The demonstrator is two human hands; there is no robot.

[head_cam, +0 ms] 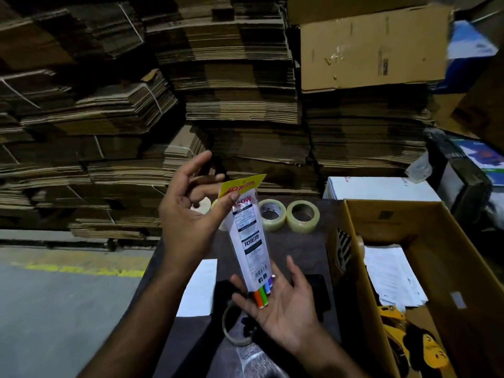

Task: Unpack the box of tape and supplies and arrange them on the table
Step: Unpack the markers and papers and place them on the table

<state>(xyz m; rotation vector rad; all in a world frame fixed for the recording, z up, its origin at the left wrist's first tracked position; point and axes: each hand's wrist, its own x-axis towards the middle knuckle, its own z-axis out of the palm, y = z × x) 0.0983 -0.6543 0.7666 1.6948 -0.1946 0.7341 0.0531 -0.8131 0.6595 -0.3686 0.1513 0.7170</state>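
While the marker pack [249,241] is held tilted above the counter [297,249], its yellow header is pinched by the left hand [188,214] and its lower end is rested on the spread fingers of the right hand [275,304]. Placement on bare counter is advised, beside the two tape rolls [289,215] and clear of the white sheet [200,287]. Support from below should be kept until contact. More supplies are seen in the open box [436,219].

One head-worn view looks forward and down, close on fingers [207,159], cardboard stacks [231,77] well beyond.
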